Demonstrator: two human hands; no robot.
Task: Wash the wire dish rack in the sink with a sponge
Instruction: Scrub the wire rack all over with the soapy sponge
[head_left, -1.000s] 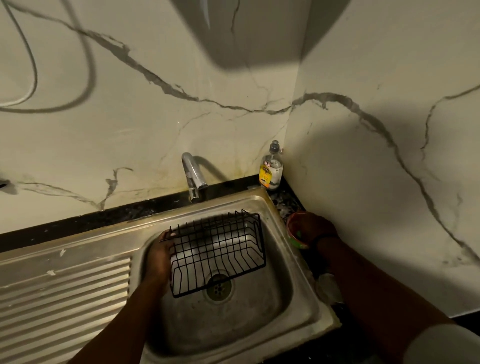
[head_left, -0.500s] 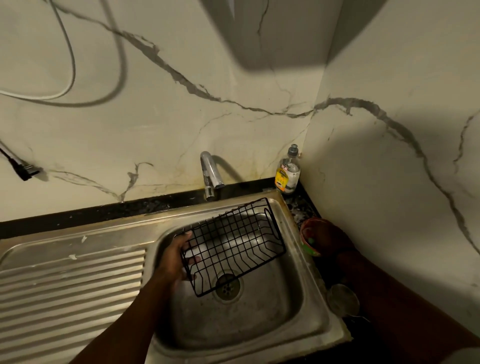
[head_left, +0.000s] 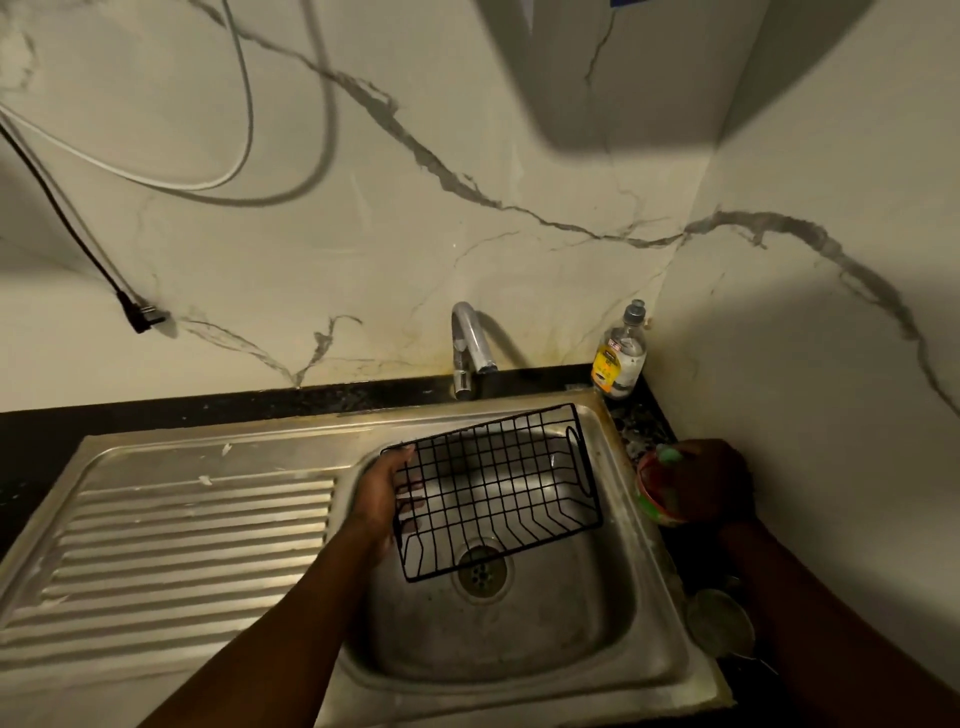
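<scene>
A black wire dish rack (head_left: 498, 488) hangs tilted over the steel sink (head_left: 519, 639), its right end raised toward the tap. My left hand (head_left: 382, 499) grips the rack's left end, fingers through the wires. My right hand (head_left: 711, 480) rests in a small red and green bowl (head_left: 649, 493) on the counter right of the sink, closed around a green sponge (head_left: 670, 455) that shows only at its top edge.
A chrome tap (head_left: 470, 351) stands behind the sink. A dish soap bottle (head_left: 621, 358) sits in the back right corner. A ribbed drainboard (head_left: 182, 545) lies left of the basin. A round metal lid (head_left: 719, 621) lies on the dark counter at the right. Cables hang on the marble wall.
The rack has risen out of the basin and tilted, its right end going up toward the tap. My right hand stays at the bowl. The view has shifted left.
</scene>
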